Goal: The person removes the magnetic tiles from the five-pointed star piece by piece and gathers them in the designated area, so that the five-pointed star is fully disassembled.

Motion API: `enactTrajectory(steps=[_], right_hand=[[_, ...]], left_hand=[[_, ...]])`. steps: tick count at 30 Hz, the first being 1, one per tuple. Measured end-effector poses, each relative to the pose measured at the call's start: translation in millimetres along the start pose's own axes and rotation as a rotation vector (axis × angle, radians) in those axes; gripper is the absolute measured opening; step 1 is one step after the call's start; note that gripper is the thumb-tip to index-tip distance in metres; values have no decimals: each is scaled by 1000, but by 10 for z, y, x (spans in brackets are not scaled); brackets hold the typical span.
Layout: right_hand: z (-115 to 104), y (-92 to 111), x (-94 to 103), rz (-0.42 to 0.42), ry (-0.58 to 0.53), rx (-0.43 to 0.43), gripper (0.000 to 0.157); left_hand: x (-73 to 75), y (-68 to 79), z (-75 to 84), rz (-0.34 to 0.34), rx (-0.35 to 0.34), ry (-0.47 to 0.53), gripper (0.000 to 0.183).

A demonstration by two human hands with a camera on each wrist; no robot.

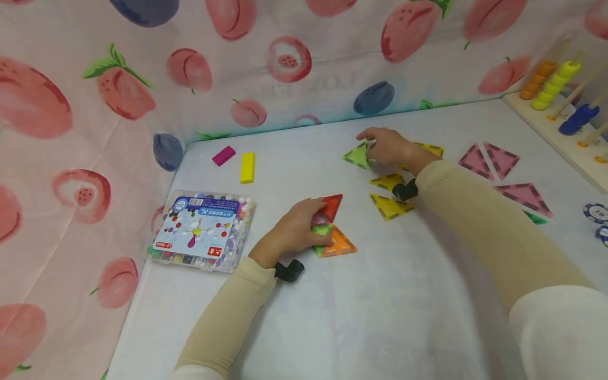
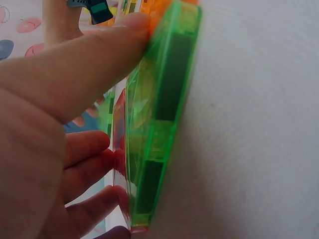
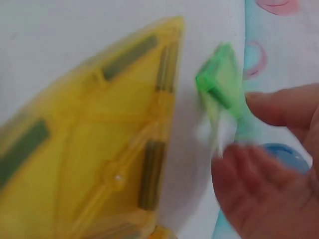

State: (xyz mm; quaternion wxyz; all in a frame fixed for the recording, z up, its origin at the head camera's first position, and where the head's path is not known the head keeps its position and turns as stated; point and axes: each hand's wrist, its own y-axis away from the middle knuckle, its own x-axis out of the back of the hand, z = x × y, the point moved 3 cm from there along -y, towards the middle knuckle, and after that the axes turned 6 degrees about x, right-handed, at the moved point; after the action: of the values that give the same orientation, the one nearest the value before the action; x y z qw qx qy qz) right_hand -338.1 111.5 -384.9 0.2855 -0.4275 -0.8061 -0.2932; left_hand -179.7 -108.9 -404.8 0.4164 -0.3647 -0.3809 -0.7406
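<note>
In the head view my left hand [image 1: 296, 227] rests over a cluster of triangular magnetic tiles. Its fingers touch the red tile [image 1: 334, 207], and its thumb lies on the orange tile [image 1: 341, 244]. Between these sits a green tile [image 2: 162, 114], its edge close up in the left wrist view and partly hidden by the hand from above. Farther back, my right hand [image 1: 388, 148] holds another green triangular tile [image 1: 357, 156] between thumb and fingers; the right wrist view is blurred there. Yellow triangular tiles [image 1: 390, 207] lie below the right hand and wrist.
A clear box of coloured beads [image 1: 197, 229] stands at the left. Magenta [image 1: 224, 155] and yellow [image 1: 247, 168] blocks lie behind it. Pink triangular tiles [image 1: 522, 198] are at the right, near poker chips [image 1: 596, 212] and a wooden peg board with rings [image 1: 570, 132]. A fruit-print curtain [image 1: 285, 100] borders the table.
</note>
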Motion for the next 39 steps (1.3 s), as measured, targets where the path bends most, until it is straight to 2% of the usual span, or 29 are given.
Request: enactTrajectory(steps=[2, 4, 9, 15, 18, 22, 26, 30, 34, 39], right_hand=[[11, 64, 1, 21, 16, -26, 49], [-3, 143, -27, 24, 36, -15, 50], [-187, 440, -269, -36, 79, 117, 45], [-449, 731, -622, -116, 155, 256, 44], [-506, 781, -723, -131, 204, 289, 43], [-535, 793, -795, -142, 223, 285, 40], [-559, 773, -827, -136, 171, 264, 39], [-566, 738, -857, -138, 92, 195, 38], [-566, 717, -868, -104, 77, 132, 39], [-598, 718, -890, -104, 124, 172, 41]], left_hand=[[-3, -7, 12, -3, -5, 9, 84], [-13, -17, 10, -6, -18, 17, 84], [-40, -22, -29, 3, -43, 36, 87], [-13, 53, -53, 125, -20, -16, 88], [-7, 75, -50, 149, -1, -16, 88], [-16, 70, -49, 136, 5, -8, 89], [-20, 52, -54, 122, 10, 5, 90], [-21, 48, -51, 113, 25, 2, 90], [-25, 58, -41, 106, 41, -9, 89], [-18, 71, -40, 114, 37, -7, 88]])
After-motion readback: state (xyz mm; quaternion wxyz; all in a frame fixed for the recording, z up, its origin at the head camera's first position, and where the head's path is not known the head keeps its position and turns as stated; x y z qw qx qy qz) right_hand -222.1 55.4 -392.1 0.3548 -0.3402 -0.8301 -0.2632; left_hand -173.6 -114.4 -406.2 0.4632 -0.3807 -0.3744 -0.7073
